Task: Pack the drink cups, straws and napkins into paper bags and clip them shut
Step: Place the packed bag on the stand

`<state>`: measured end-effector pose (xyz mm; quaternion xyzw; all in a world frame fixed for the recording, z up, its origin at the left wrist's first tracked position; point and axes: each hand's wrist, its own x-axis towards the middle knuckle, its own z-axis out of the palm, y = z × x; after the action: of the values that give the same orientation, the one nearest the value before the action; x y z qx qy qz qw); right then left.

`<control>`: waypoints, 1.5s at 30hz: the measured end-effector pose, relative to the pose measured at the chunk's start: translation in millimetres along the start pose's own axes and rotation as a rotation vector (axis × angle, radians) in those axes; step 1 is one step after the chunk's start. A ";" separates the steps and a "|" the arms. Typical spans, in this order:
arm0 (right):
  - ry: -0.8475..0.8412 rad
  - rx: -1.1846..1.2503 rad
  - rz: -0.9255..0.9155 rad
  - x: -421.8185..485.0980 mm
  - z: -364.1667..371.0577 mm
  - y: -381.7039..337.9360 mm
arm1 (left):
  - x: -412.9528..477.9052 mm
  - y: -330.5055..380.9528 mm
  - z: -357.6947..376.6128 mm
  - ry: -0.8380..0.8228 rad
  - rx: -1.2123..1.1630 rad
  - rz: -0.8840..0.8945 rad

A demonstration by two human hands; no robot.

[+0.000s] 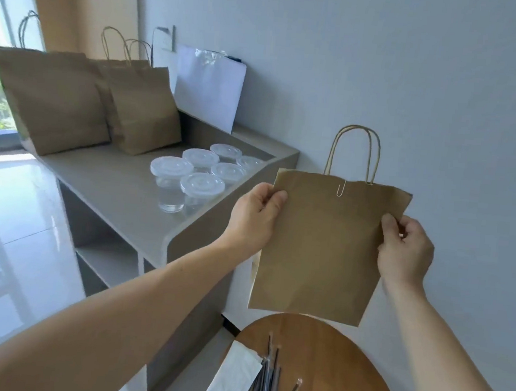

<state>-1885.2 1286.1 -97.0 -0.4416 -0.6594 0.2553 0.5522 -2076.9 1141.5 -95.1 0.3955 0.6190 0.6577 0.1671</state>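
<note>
Three paper bags (50,99) stand in the upper left of the frame, a fourth bag (324,248) at centre right carrying one paper clip (340,188). Six lidded cups (202,184) sit left of centre. At the bottom: one napkin (234,377) and a bundle of straws (266,383) too crowded to count.

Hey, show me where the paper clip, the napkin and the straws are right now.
paper clip (341,188), head view, on the middle of its wire loop.
napkin (234,375), head view, on the middle of the white sheet.
straws (270,383), head view, on the middle of the dark bundle.

Straws (266,383) and round table (345,359) cut off by bottom edge; held bag (324,248) contents hidden.
</note>
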 end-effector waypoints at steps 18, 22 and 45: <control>-0.365 0.321 -0.204 -19.9 193.3 -246.6 | 50.8 83.6 -263.1 0.515 0.121 0.215; -0.460 0.402 -0.251 -10.5 256.4 -270.7 | 76.8 74.5 -307.5 0.604 0.162 0.234; -0.948 0.235 -0.022 -31.8 645.8 -297.9 | 219.1 -104.0 -535.6 0.574 0.583 0.031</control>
<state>-2590.6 1213.3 -35.1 -0.2042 -0.8096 0.4953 0.2398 -2632.7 950.2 -82.5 0.2359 0.7949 0.5409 -0.1415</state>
